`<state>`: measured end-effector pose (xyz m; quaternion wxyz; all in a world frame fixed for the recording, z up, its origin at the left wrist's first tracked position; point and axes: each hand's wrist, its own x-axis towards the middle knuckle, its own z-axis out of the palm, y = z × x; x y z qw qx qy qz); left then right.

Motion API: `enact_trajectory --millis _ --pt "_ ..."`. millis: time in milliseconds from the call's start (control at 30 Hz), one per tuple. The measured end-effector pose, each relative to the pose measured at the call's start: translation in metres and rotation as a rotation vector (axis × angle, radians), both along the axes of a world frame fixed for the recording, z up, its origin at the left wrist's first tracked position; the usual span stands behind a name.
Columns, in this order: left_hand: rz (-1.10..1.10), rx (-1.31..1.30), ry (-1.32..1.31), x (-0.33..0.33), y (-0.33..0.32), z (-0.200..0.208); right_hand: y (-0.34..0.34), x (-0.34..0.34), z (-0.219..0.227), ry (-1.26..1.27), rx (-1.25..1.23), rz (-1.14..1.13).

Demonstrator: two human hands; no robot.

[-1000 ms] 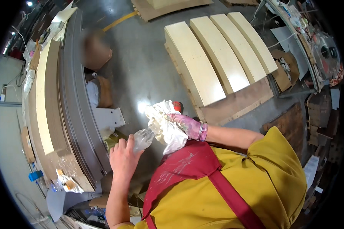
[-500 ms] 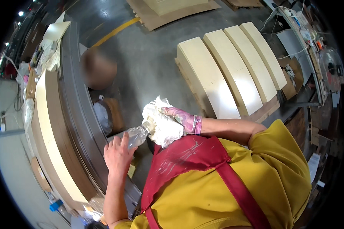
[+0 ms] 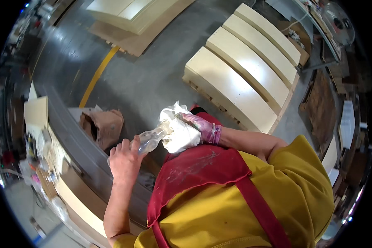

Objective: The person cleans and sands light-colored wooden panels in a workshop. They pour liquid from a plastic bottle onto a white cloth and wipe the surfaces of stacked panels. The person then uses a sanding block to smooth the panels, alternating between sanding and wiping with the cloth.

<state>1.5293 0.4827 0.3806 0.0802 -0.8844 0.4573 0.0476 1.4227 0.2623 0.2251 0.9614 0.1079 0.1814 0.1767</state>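
Note:
A clear plastic bottle [image 3: 151,139] lies tilted in front of my apron, its body gripped in my bare left hand [image 3: 125,159]. The neck end points right and meets a bunched white cloth [image 3: 181,135]. My right hand [image 3: 201,127], in a pink patterned glove, is closed round the cloth from the right side. Folds of the cloth hide part of the bottle's neck and some of the gloved fingers.
Cream curved panels [image 3: 235,84] stand in a row on a pallet at the right. A long grey bench [image 3: 76,130] runs along the left, with an open brown paper sack [image 3: 105,128] beside it. More cream panels [image 3: 128,14] are stacked at the far side, by a yellow floor line [image 3: 98,76].
The whole view has swung, so the bench and far panel stack sit differently. A blurred round shape beside the bench no longer shows. Both hands keep their hold on bottle and cloth.

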Motion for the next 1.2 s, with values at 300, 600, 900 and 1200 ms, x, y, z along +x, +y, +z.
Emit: enact_trajectory --millis 300,600,900,1200 --pt "-0.194 0.015 -0.040 0.185 -0.109 0.006 -0.082 0.161 0.000 0.039 -0.207 -0.107" --pt "-0.564 -0.009 -0.002 0.348 -0.214 0.001 -0.132 0.258 0.023 0.110 -0.217 -0.434" --pt "-0.926 0.059 0.031 0.474 -0.289 -0.015 -0.114 0.343 0.006 0.254 -0.273 -0.879" --pt "-1.030 -0.034 0.584 0.522 -0.324 -0.097 -0.098 0.368 0.010 0.236 -0.372 -1.187"
